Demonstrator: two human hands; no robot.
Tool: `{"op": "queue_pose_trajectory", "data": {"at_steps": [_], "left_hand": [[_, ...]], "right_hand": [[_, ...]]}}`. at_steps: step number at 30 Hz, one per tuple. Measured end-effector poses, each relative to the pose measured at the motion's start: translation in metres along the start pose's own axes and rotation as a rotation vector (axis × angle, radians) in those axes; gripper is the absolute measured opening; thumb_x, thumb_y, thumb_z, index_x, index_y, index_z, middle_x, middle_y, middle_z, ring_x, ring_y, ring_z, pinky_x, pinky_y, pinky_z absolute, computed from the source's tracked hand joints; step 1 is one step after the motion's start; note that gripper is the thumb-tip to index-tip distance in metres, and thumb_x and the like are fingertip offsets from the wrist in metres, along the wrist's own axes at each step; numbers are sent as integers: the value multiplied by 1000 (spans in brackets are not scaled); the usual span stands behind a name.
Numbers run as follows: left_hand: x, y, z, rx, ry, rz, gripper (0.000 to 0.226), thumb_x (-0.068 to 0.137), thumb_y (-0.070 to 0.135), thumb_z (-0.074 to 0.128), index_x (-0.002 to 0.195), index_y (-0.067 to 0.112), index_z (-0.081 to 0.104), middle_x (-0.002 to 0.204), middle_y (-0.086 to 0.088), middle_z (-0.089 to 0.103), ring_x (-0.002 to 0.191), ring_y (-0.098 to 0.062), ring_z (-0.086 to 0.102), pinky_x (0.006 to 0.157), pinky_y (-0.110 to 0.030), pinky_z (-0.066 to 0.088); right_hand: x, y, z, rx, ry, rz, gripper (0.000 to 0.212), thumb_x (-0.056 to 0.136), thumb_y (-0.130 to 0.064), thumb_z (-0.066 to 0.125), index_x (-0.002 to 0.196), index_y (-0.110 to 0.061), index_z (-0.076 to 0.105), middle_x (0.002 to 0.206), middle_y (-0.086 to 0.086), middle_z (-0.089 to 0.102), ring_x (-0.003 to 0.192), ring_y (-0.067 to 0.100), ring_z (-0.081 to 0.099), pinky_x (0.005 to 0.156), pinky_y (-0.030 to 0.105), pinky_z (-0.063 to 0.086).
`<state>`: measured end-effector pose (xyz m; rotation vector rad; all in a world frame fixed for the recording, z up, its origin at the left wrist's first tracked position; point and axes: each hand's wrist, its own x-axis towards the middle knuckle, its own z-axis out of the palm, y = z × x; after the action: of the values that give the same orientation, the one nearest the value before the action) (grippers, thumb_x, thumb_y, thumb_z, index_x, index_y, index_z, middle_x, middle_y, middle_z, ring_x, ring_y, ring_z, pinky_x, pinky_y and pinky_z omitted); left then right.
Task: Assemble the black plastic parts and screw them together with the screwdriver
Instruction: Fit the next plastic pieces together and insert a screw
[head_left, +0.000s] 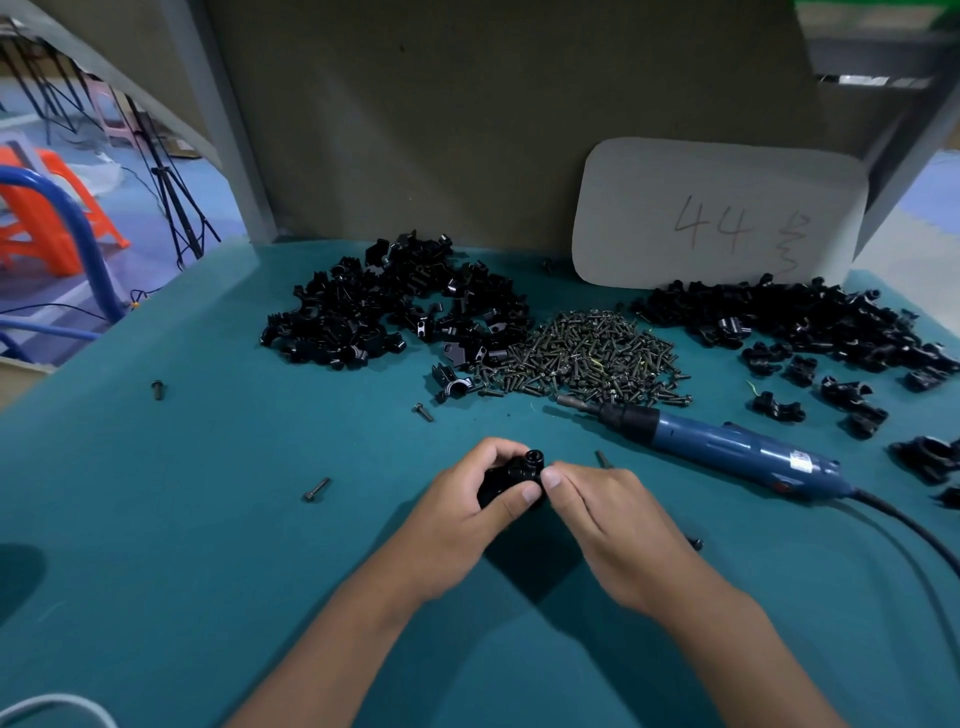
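Nearest me, my left hand (467, 512) has its fingers curled round the black plastic parts (511, 475), and my right hand (602, 512) pinches them from the other side with thumb and fingertips. They sit just above the teal table (208, 519), toward the middle of its near half. I judge I'm at the fitting stage: the pieces look pressed together, but I can't tell whether a screw is seated yet, and driving is not yet begun.

The screwdriver (727, 447), blue with a black nose and cord, lies untouched just beyond my right hand, tip pointing at the screw pile (587, 353). A few loose screws (317, 489) lie scattered around my hands.

Further back, one heap of black parts (384, 306) sits left of the screws and another heap (810, 322) runs toward the right edge, so plenty of work looks left.

At the far edge a white card (719, 213) marked "44" leans on a brown backboard (467, 130). Off the left edge I see a blue-floored room with an orange stool (47, 218) and a tripod (176, 208).
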<state>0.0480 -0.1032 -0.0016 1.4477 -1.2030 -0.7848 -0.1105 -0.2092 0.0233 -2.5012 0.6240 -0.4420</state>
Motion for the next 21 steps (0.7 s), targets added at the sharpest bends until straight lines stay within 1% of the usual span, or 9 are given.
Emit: {"op": "queue_pose_trajectory", "data": {"at_steps": [3,5,7,9,11,13,16,20,21], "left_hand": [[0,1,1,7,-7,4,21,94,51,60,110,39,59,92,21,66,82,0,61,78,-22,49],[0,1,1,4,1,0,23,93,54,59,111,39,59,94,18,67,84,-2,62,79,-28,52],[0,0,1,20,9,4,27,92,59,58,110,39,58,96,12,69,88,-10,65,83,-38,53],[0,-1,2,45,12,4,29,91,62,57,108,39,57,97,8,70,90,-15,66,84,-44,53],[0,-2,1,42,10,-2,27,91,63,56,106,41,56,92,12,69,83,-7,64,79,-36,53],[0,-3,1,51,-1,-10,26,91,65,56,106,44,55,88,19,67,78,0,61,75,-28,51],[0,-3,0,72,-15,-10,25,91,64,55,108,45,54,90,25,65,80,3,60,77,-24,50],[-1,-3,1,71,-13,-20,28,90,64,54,109,43,53,92,24,64,80,1,59,80,-35,52],[-1,-3,1,72,-10,-22,30,90,64,54,109,41,54,91,25,64,79,2,58,80,-34,52]], "right_hand": [[-1,2,-1,-93,17,24,48,99,-65,8,68,-44,38,75,-19,52,66,15,45,53,34,27],[-2,5,0,-100,53,32,46,99,-68,10,74,-42,38,81,-21,52,73,10,48,55,32,30],[-3,9,1,6,88,30,36,98,-69,22,86,-41,41,88,-22,52,83,7,51,62,29,35],[-3,13,2,99,93,13,24,98,-64,35,96,-42,45,95,-23,54,89,7,54,68,21,36],[-1,15,3,108,96,-13,19,100,-60,39,99,-43,46,98,-23,54,94,6,54,72,15,36],[1,15,4,91,98,-35,23,102,-61,34,98,-41,46,97,-22,52,94,4,53,75,13,36],[3,16,6,43,93,-50,34,103,-64,25,91,-39,44,90,-19,48,86,5,51,72,20,37],[5,15,7,-41,86,-13,46,101,-68,15,79,-34,37,83,-15,49,78,8,48,65,33,41],[5,15,7,-55,94,-5,49,99,-70,13,78,-33,38,81,-14,50,77,8,48,64,33,40]]}}
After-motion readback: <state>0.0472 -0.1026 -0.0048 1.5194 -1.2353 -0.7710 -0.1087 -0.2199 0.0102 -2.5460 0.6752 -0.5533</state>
